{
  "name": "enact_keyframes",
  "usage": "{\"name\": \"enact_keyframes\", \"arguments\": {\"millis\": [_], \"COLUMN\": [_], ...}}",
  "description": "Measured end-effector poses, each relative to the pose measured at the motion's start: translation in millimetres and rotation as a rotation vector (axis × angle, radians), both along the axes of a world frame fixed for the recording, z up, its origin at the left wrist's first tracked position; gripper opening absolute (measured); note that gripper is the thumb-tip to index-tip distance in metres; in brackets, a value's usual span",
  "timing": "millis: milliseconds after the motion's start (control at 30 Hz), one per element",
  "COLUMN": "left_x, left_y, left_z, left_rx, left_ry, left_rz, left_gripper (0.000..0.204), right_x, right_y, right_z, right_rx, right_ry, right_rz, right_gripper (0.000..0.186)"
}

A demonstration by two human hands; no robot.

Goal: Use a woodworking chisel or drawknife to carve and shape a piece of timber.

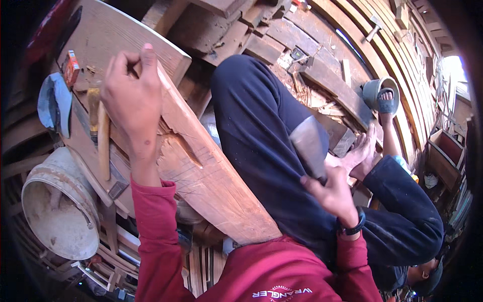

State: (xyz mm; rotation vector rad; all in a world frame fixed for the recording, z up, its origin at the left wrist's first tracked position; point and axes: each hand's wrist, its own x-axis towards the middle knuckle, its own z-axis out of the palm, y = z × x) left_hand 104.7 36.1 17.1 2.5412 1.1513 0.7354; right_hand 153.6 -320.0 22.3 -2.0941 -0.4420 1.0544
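A thick wooden beam (221,186) slants from my waist to the upper left, with a splintered hollow and dark pencil-like lines on its face. Over its far part is my left hand (132,95), fingers curled in and thumb raised; whatever they may hold is hidden. My right hand (334,194) grips the dark handle of a broad, flat-bladed metal tool (308,146), held above my navy trousers, its blade pointing up and left. Left of the beam lie a wooden-handled tool (103,143) and a yellow-handled tool (94,108), its far end partly hidden.
A dirty white bucket (60,211) stands at left, near a blue cloth-like item (54,104) and a small orange box (71,68). Timber offcuts (327,85) and a hammer (373,28) lie ahead. A sandalled foot (386,102) is beside a grey bucket (372,93); another person (427,274) sits lower right.
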Motion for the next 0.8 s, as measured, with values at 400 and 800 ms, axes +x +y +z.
{"name": "enact_keyframes", "arguments": {"millis": [400,800], "left_x": [2.9,1.3], "left_y": [-4.0,-5.6], "left_z": [2.9,4.8], "left_rx": [-0.041,-0.017], "left_ry": [0.03,0.045], "left_rz": [-0.052,-0.046], "left_gripper": [0.033,0.031], "right_x": [-39.2,-39.3], "right_y": [42.0,53.7], "right_z": [14.1,28.5], "right_rx": [0.197,0.177], "right_ry": [-0.1,-0.102], "right_rz": [0.165,-0.057], "right_gripper": [0.03,0.048]}}
